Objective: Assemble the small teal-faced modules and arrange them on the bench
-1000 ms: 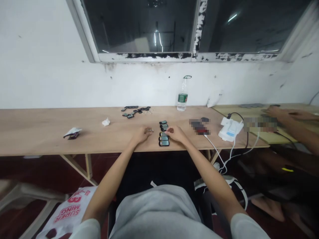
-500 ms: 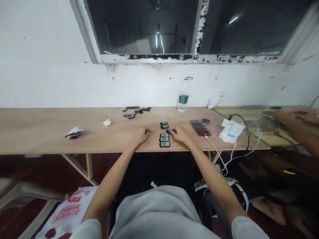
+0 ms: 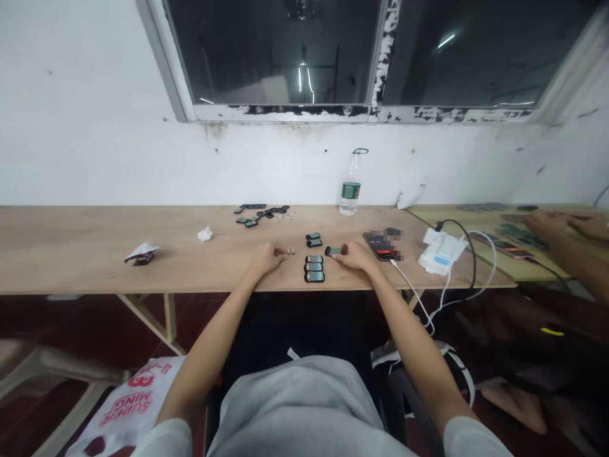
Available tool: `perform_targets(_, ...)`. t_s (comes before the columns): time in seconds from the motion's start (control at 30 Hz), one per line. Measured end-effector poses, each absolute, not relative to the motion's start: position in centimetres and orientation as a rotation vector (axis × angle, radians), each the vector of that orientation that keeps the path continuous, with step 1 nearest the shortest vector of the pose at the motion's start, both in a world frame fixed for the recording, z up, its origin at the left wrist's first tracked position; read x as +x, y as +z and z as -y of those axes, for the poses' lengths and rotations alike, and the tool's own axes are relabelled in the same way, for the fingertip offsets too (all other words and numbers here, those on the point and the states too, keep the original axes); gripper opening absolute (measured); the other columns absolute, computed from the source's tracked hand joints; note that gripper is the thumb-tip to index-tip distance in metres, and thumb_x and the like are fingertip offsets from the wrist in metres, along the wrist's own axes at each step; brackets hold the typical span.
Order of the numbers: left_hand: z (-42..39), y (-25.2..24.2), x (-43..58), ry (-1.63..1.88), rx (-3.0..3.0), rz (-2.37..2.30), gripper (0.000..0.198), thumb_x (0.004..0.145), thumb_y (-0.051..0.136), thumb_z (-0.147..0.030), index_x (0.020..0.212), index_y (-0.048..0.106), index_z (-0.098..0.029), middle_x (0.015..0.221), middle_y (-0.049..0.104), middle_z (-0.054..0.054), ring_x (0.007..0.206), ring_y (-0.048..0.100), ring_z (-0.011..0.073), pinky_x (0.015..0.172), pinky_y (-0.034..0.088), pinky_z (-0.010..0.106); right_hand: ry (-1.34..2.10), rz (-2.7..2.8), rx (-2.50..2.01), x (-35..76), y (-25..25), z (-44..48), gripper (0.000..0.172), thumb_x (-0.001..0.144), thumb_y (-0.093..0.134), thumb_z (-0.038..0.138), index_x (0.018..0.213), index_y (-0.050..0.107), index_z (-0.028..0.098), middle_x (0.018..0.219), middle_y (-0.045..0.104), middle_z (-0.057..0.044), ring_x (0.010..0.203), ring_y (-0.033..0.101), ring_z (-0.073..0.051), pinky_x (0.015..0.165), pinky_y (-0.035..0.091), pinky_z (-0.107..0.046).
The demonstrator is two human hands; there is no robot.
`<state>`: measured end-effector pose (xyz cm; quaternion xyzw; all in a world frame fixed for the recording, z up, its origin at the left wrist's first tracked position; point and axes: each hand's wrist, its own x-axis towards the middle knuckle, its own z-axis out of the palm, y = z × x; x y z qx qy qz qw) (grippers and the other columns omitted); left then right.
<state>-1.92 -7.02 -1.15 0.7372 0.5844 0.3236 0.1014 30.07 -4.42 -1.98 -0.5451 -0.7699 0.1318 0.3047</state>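
My right hand (image 3: 356,256) is closed on one end of a small black-rimmed piece with a grey face (image 3: 335,251), held low over the table. To its left, similar pieces lie in two short stacks: a front row (image 3: 314,268) and a pair (image 3: 313,240) farther back. My left hand (image 3: 271,259) rests on the table with its fingers curled together. Tiny light-coloured bits (image 3: 292,251) lie at its fingertips; whatever the fingers may pinch is too small to make out.
More black-rimmed pieces (image 3: 252,221) and tiny white bits lie at the back. A water bottle (image 3: 349,197) stands by the wall. Rightward are a phone (image 3: 379,246), a white power strip (image 3: 441,251) with cables, and another person's hands (image 3: 547,223). Crumpled tissue (image 3: 205,234) and a small packet (image 3: 141,254) lie left.
My right hand has moved a little to the right, away from the stacks, carrying the black-rimmed piece, which now shows more fully. My left hand has barely moved.
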Motion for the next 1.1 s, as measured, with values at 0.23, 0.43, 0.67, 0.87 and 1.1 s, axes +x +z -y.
perform_targets(0.23,8.9,0.8,0.3,1.183,2.294,-1.494,0.026,0.084,0.071,-0.039,0.097,0.076,-0.017,0.093,0.076,0.009,0.076,0.069,0.0213,0.069,0.054,0.031,0.671,1.789,-1.042,28.3,-1.1,4.9,0.022,0.078,0.074,0.034,0.092,0.076,0.017,0.091,0.077,-0.008,0.084,0.070,-0.024,0.077,0.054,-0.032)
perform_targets(0.43,11.8,2.6,3.5,1.262,2.424,-1.157,0.026,0.090,0.069,-0.041,0.102,0.075,-0.020,0.102,0.075,0.008,0.081,0.069,0.0198,0.077,0.057,0.032,0.853,1.782,-0.873,26.4,0.9,7.1,0.033,0.080,0.076,0.039,0.103,0.077,0.016,0.098,0.078,-0.011,0.089,0.072,-0.025,0.083,0.056,-0.036)
perform_targets(0.67,11.2,1.9,3.3,1.401,2.563,-0.999,0.021,0.095,0.064,-0.035,0.104,0.077,-0.021,0.111,0.073,0.010,0.098,0.070,0.0214,0.077,0.060,0.032,0.955,1.760,-0.780,25.3,0.7,7.3,0.040,0.078,0.079,0.046,0.104,0.076,0.015,0.099,0.078,-0.011,0.090,0.073,-0.025,0.083,0.059,-0.036)
perform_targets(0.87,10.7,1.7,3.4,1.495,2.381,-1.002,0.020,0.091,0.069,-0.037,0.097,0.080,-0.022,0.114,0.074,0.011,0.107,0.069,0.0263,0.093,0.058,0.042,1.005,1.732,-0.761,25.1,0.6,7.4,0.042,0.078,0.079,0.049,0.105,0.077,0.016,0.105,0.078,-0.012,0.094,0.074,-0.027,0.085,0.059,-0.040)
perform_targets(1.1,10.5,1.7,3.2,1.357,1.818,-1.009,0.037,0.067,0.087,-0.037,0.097,0.077,-0.016,0.103,0.077,0.011,0.096,0.073,0.0285,0.089,0.059,0.043,1.100,1.756,-0.733,25.1,0.9,8.0,0.044,0.078,0.079,0.050,0.108,0.079,0.018,0.103,0.078,-0.009,0.093,0.073,-0.026,0.086,0.057,-0.040)
